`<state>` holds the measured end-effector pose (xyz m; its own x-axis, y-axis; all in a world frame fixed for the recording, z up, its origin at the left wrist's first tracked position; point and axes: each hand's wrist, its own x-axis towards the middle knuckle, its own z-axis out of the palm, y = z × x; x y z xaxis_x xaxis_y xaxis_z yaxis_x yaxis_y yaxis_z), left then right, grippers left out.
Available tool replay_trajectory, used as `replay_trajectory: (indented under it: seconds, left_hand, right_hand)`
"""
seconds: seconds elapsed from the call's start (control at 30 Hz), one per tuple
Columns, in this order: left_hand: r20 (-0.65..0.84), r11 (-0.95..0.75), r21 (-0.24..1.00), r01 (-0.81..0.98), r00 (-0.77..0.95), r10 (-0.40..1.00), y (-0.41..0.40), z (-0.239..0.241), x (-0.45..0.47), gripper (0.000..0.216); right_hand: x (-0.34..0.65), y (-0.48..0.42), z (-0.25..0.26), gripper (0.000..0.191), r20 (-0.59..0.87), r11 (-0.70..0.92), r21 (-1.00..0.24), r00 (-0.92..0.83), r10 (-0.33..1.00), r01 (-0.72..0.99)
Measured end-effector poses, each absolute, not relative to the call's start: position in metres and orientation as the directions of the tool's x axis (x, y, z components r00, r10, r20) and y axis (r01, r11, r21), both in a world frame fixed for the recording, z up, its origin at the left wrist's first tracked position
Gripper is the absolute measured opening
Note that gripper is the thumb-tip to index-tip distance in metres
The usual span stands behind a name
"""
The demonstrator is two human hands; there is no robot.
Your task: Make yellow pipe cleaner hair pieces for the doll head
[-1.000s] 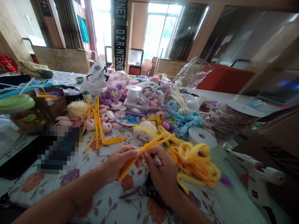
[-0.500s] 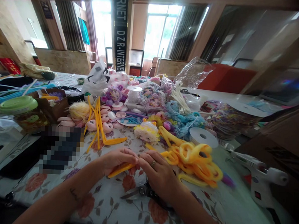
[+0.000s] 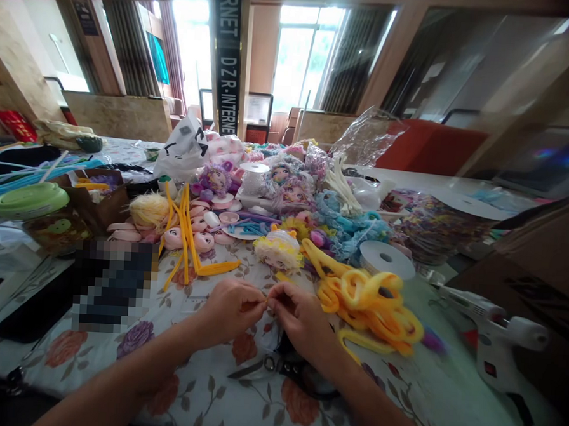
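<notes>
My left hand (image 3: 234, 309) and my right hand (image 3: 302, 316) meet fingertip to fingertip above the flowered tablecloth. Both are closed in a pinch. Only a sliver of a yellow-orange fuzzy pipe cleaner (image 3: 248, 307) shows between the left fingers; the rest is hidden. What the right fingertips pinch is mostly covered. Scissors (image 3: 257, 369) with black handles lie under my right wrist. Close beyond my right hand is a loose heap of thick yellow pipe cleaner (image 3: 370, 300). Several straight yellow pipe cleaners (image 3: 188, 227) lie beyond my left hand, some across small doll heads (image 3: 203, 241).
A yellow-haired doll head (image 3: 277, 249) and a white spool (image 3: 387, 260) lie ahead. Colourful yarn and doll parts pile up behind. A glue gun (image 3: 493, 325) stands right, beside a cardboard box (image 3: 548, 271). At left are a green-lidded jar (image 3: 32, 203) and a black object (image 3: 36, 298).
The strip that stuck out below my left hand is now mostly hidden. My left hand has turned over, back upward, and my right fingers have curled into a pinch against it.
</notes>
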<state>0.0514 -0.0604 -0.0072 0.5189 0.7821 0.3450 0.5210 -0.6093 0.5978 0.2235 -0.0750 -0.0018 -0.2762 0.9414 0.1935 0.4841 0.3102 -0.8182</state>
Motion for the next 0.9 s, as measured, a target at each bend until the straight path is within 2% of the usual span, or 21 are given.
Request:
replay_trajectory:
  seconds: [0.23,0.43,0.67,0.77,0.9]
  left_hand:
    - [0.478,-0.767,0.279,0.578,0.609,0.633,-0.059,-0.014,0.048,0.034]
    - [0.543,-0.841,0.056,0.538,0.690,0.479,-0.059,-0.009,0.048,0.033]
    - [0.530,-0.853,-0.133,0.505,0.764,0.369,-0.062,-0.009,0.049,0.028]
    - [0.509,-0.862,-0.128,0.490,0.779,0.366,-0.063,-0.008,0.049,0.028]
    - [0.440,-0.811,0.083,0.579,0.709,0.551,-0.059,-0.003,0.045,0.031]
  right_hand:
    - [0.229,-0.066,-0.007,0.014,0.064,0.204,-0.861,-0.298,0.952,0.467]
    - [0.234,-0.059,-0.018,0.022,-0.126,-0.051,-0.975,-0.352,0.927,0.214]
    - [0.233,-0.062,-0.019,0.013,-0.184,-0.152,-0.980,-0.294,0.938,0.126]
    - [0.234,-0.063,-0.020,0.012,-0.183,-0.148,-0.979,-0.295,0.938,0.138]
    - [0.233,-0.060,-0.018,0.015,-0.091,-0.047,-0.988,-0.311,0.946,0.145]
